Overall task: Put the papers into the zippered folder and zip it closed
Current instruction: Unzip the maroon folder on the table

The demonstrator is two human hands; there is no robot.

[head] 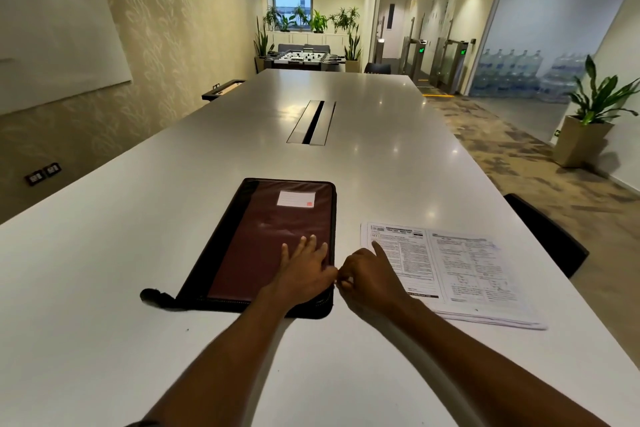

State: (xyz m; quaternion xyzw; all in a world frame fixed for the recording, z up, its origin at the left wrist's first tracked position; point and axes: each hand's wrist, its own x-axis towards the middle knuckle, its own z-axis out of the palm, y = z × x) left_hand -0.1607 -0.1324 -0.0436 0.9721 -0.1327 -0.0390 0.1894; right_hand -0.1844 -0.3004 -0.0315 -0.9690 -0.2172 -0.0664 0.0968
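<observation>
A maroon zippered folder (273, 236) with black edging lies flat and closed on the white table (104, 288), a white label near its far end. My left hand (304, 269) presses flat on its near right part, fingers straight. At the folder's right edge my right hand (367, 279) pinches something small, apparently the zipper pull, with the index finger pointing up. A stack of printed papers (464, 270) lies on the table just right of the folder, partly under my right hand.
A black strap (157, 297) trails from the folder's near left corner. A cable slot (311, 122) sits mid-table. A dark chair back (550, 236) stands at the table's right edge. A potted plant (592, 114) is on the floor to the right.
</observation>
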